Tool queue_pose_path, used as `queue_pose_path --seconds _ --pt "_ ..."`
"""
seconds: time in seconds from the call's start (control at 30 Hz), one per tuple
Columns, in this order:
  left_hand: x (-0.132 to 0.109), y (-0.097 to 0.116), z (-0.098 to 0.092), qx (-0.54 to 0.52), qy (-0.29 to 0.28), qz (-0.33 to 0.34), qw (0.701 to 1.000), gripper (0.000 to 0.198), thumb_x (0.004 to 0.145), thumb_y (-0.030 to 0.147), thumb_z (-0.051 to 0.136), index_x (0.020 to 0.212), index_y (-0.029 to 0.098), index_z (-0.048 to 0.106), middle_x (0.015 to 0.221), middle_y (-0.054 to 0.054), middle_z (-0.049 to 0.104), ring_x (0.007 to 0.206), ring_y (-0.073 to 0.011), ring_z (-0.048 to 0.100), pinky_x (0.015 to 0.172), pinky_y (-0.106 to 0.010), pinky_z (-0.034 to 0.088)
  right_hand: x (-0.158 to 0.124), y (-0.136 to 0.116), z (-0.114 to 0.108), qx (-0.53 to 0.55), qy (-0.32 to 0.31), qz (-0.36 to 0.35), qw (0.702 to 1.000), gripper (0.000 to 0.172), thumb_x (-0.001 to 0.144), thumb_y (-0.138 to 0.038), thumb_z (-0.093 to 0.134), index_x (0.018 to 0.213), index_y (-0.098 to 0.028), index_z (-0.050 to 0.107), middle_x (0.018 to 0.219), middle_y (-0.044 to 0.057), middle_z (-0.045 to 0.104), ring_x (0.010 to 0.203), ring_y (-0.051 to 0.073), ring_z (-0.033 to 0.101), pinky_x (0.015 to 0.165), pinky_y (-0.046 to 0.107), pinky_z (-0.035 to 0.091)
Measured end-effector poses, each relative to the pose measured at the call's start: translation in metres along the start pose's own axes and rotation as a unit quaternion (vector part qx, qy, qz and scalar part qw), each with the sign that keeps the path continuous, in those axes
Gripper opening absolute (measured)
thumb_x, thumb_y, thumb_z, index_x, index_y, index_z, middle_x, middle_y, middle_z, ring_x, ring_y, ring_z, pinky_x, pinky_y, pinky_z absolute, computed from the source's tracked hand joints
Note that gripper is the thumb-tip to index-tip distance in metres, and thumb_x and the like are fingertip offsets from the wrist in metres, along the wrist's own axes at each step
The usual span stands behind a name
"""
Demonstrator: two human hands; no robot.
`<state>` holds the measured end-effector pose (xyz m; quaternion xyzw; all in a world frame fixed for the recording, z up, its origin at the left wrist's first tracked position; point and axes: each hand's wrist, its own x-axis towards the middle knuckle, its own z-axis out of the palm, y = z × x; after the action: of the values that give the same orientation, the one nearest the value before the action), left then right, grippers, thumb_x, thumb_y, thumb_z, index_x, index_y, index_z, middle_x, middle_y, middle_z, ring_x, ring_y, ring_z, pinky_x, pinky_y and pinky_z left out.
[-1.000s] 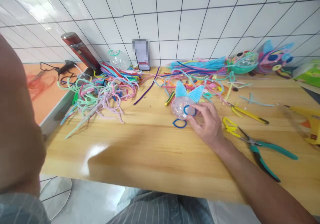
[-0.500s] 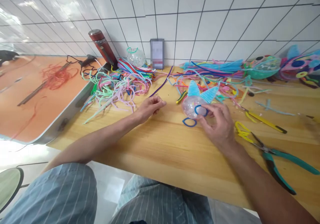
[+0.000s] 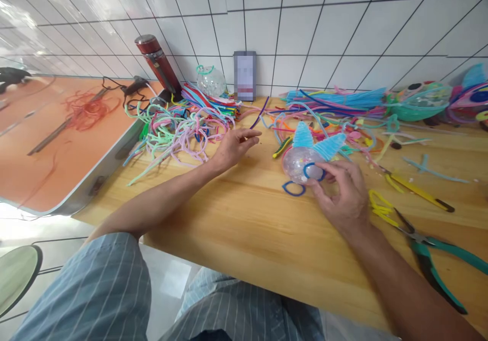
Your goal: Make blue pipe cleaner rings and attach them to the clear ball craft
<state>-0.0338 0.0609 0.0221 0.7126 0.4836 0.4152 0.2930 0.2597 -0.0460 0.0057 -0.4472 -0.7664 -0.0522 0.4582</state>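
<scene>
Between thumb and fingertips, my right hand (image 3: 343, 193) pinches a blue pipe-cleaner ring (image 3: 306, 177) in front of a clear plastic ball (image 3: 295, 164). Two light-blue pipe-cleaner ears (image 3: 330, 146) rise from the ball's top. A second blue pipe-cleaner loop (image 3: 293, 192), pointed at its ends, lies on the table just below the ball. To the left, my left hand (image 3: 237, 150) hovers over the table with fingers stretched out and nothing visible in it. Beyond its fingers lies a dark purple pipe cleaner (image 3: 261, 112), partly hidden by the hand.
Teal-handled pliers (image 3: 421, 239) and a yellow craft knife (image 3: 423, 191) lie at right. Tangled pipe cleaners (image 3: 179, 132) cover the left back. A red thermos (image 3: 158, 64), phone (image 3: 244, 76) and another clear ball (image 3: 211, 81) stand by the wall. An orange tray (image 3: 41, 163) is at far left.
My left hand has gone from closed to fingers extended and has moved a little forward and right. My right hand still pinches the blue ring at the ball. The view has shifted slightly.
</scene>
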Motion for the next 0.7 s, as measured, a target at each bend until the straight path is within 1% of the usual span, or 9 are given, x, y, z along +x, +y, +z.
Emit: queue_pose_path --seconds 0.1,0.13,0.2,0.3,0.37,0.43,0.5,0.6,0.7 --pt "0.002 0.009 -0.006 -0.009 0.021 -0.003 1.0 0.031 0.095 0.042 0.065 0.084 0.016 0.079 0.07 -0.002 0.071 0.067 -0.0134 0.061 0.069 -0.027 0.048 0.001 -0.001 0.0 -0.004 -0.002 -0.003 1.0 0.037 0.09 -0.025 0.077 0.126 -0.023 0.068 0.11 0.011 0.068 0.099 0.027 0.069 0.078 0.04 0.06" --pt "0.001 0.012 -0.006 -0.016 0.032 -0.002 0.999 0.032 0.095 0.044 0.065 0.086 0.016 0.078 0.071 -0.002 0.071 0.067 -0.013 0.06 0.068 -0.026 0.048 0.001 -0.001 -0.001 -0.007 -0.002 -0.003 1.0 0.037 0.09 -0.025 0.077 0.126 -0.023 0.068 0.11 0.012 0.068 0.099 0.027 0.069 0.077 0.04 0.061" --pt "-0.007 0.018 0.0 -0.047 0.041 -0.007 0.998 0.029 0.093 0.043 0.068 0.101 0.017 0.077 0.083 -0.003 0.074 0.069 -0.012 0.059 0.067 -0.025 0.047 0.0 -0.001 -0.001 -0.011 -0.003 -0.003 1.0 0.037 0.091 -0.025 0.076 0.127 -0.022 0.068 0.11 0.012 0.069 0.1 0.027 0.069 0.077 0.04 0.061" --pt "-0.025 0.027 0.019 -0.105 -0.017 -0.031 0.994 0.046 0.089 0.045 0.074 0.126 0.018 0.067 0.121 -0.01 0.073 0.088 -0.0143 0.066 0.076 -0.027 0.052 -0.001 -0.001 -0.001 -0.015 -0.001 -0.003 1.0 0.037 0.091 -0.025 0.076 0.128 -0.024 0.068 0.111 0.012 0.069 0.102 0.027 0.07 0.08 0.041 0.063" --pt "-0.037 0.032 0.036 -0.139 -0.071 -0.052 0.986 0.064 0.085 0.051 0.079 0.136 0.02 0.059 0.14 -0.015 0.065 0.112 -0.0224 0.067 0.089 -0.034 0.055 -0.001 0.0 -0.001 -0.016 -0.002 -0.004 1.0 0.038 0.091 -0.026 0.076 0.128 -0.024 0.068 0.111 0.011 0.069 0.102 0.027 0.071 0.081 0.042 0.063" --pt "-0.045 0.035 0.051 -0.165 -0.112 -0.063 0.978 0.081 0.08 0.055 0.083 0.145 0.02 0.05 0.149 -0.018 0.058 0.132 -0.0301 0.06 0.106 -0.043 0.052 -0.002 0.001 -0.002 -0.017 -0.004 -0.006 1.0 0.039 0.09 -0.025 0.077 0.128 -0.024 0.068 0.111 0.011 0.069 0.101 0.027 0.071 0.081 0.042 0.063" --pt "-0.048 0.037 0.063 -0.195 -0.141 -0.05 0.969 0.091 0.079 0.058 0.084 0.151 0.02 0.043 0.156 -0.02 0.052 0.143 -0.0338 0.053 0.116 -0.049 0.046 -0.003 0.003 -0.002 -0.015 -0.005 -0.007 1.0 0.039 0.09 -0.024 0.076 0.129 -0.025 0.069 0.111 0.011 0.068 0.101 0.027 0.07 0.08 0.042 0.063" --pt "-0.048 0.039 0.073 -0.227 -0.156 -0.018 0.961 0.088 0.084 0.058 0.079 0.154 0.022 0.04 0.159 -0.018 0.049 0.147 -0.0334 0.049 0.122 -0.052 0.042 -0.004 0.004 -0.002 -0.012 -0.006 -0.005 1.0 0.04 0.09 -0.023 0.077 0.129 -0.025 0.069 0.111 0.011 0.068 0.1 0.026 0.071 0.08 0.043 0.064" --pt "-0.049 0.039 0.079 -0.239 -0.141 -0.014 0.961 0.079 0.09 0.057 0.074 0.154 0.025 0.041 0.159 -0.015 0.049 0.147 -0.0324 0.049 0.124 -0.052 0.04 -0.004 0.005 -0.002 -0.013 -0.005 -0.004 1.0 0.042 0.089 -0.024 0.077 0.13 -0.026 0.069 0.112 0.011 0.069 0.1 0.027 0.071 0.082 0.045 0.064"
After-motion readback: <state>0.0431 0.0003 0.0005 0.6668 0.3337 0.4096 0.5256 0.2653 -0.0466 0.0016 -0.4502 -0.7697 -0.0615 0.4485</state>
